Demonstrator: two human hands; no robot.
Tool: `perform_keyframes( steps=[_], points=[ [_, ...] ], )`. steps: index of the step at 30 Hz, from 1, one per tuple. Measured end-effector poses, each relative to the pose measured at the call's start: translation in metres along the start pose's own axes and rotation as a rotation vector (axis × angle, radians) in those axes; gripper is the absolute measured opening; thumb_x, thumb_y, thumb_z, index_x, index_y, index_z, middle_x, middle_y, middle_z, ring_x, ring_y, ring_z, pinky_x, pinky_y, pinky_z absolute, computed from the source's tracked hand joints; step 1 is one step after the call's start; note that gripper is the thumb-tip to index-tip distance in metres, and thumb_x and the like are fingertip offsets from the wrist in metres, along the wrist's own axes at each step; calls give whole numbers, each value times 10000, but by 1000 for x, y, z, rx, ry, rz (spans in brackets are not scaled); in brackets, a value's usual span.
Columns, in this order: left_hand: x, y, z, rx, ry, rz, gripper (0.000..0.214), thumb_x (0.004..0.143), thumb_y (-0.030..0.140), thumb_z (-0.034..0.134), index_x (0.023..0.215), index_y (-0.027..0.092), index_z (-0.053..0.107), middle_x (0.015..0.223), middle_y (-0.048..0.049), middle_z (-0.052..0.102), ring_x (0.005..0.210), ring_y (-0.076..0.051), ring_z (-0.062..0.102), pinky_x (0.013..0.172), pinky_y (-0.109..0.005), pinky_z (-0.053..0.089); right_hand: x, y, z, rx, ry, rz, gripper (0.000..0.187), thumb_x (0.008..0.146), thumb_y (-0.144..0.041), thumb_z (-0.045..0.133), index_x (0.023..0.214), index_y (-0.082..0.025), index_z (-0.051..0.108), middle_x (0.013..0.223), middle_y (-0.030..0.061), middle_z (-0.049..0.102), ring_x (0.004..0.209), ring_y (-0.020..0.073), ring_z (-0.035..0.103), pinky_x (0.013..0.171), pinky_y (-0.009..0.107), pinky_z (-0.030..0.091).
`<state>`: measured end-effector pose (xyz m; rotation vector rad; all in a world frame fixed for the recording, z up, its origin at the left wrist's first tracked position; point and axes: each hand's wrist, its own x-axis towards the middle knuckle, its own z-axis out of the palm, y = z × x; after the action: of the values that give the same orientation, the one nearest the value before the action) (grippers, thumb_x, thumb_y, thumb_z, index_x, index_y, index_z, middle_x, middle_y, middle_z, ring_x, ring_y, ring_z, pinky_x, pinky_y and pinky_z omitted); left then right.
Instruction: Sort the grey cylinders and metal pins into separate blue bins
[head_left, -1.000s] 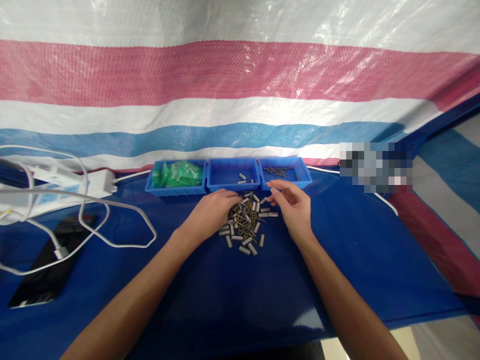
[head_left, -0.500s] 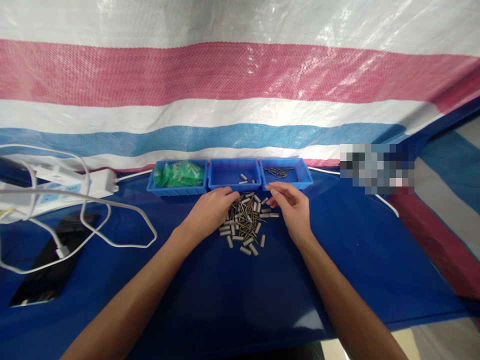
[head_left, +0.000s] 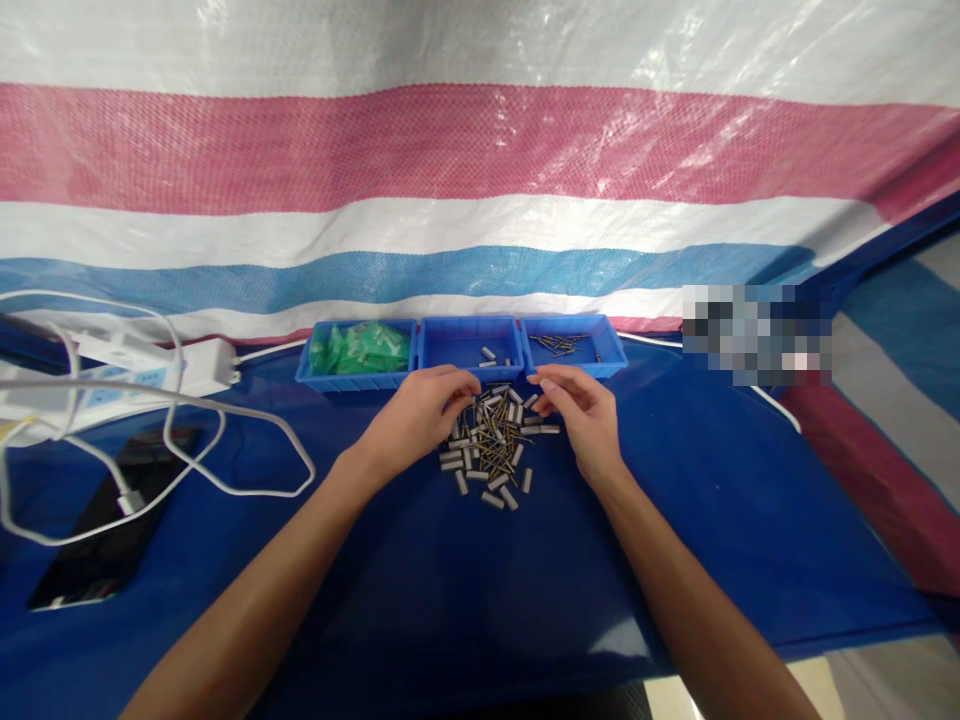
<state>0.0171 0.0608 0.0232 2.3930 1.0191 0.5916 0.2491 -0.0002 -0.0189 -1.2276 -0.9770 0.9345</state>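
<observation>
A pile of small grey cylinders and thin dark pins (head_left: pixel 491 445) lies on the blue table cover. My left hand (head_left: pixel 420 415) rests at the pile's left side with its fingers curled and pinched together above the far edge; what they hold is too small to make out. My right hand (head_left: pixel 581 415) is at the pile's right side, fingers bent in a pinch near a few grey cylinders. Behind the pile stand three blue trays: the left tray (head_left: pixel 311 377) holds green bags, the middle tray (head_left: pixel 431 370) a few grey cylinders, the right tray (head_left: pixel 611 362) several dark pins.
At the left are a white power strip (head_left: pixel 191 365), looping white cables (head_left: pixel 247 450) and a black phone (head_left: pixel 97 535) plugged into one. A striped tarp (head_left: pixel 480 150) hangs behind the table. The table's front edge runs near the bottom right.
My left hand has lifted slightly from the pile and shifted toward the middle tray, its fingers closing into a pinch. My right hand has barely moved.
</observation>
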Motion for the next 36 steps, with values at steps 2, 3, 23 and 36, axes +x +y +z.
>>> perform_keyframes(
  steps=[2,3,23,36],
  points=[
    [0,4,-1,-183,68,-42,101,946,195,666,982,172,758,939,-53,784,840,-189,734,835,-306,577,0,-1,1,12,2,5,240,857,-401,807,1011,-218,783,954,45,817,639,132,689,602,274,556],
    [1,6,-1,-296,95,-70,94,933,221,698,982,167,757,932,-53,789,848,-190,742,840,-305,587,0,-2,1,15,-2,5,243,854,-403,812,1007,-217,783,945,44,817,637,132,688,601,273,558],
    [1,10,7,-426,56,-92,120,905,250,723,926,151,786,896,-61,801,768,-170,742,779,-285,612,-5,-8,3,39,-202,52,261,819,-461,856,924,-227,810,790,28,810,633,158,715,635,303,619],
    [-3,-1,6,394,-162,-136,200,929,173,644,1051,208,799,1004,-92,811,956,-288,770,795,-329,580,2,-9,-6,33,4,-10,160,856,-368,782,910,-217,791,744,17,771,589,150,654,611,304,542]
  ],
)
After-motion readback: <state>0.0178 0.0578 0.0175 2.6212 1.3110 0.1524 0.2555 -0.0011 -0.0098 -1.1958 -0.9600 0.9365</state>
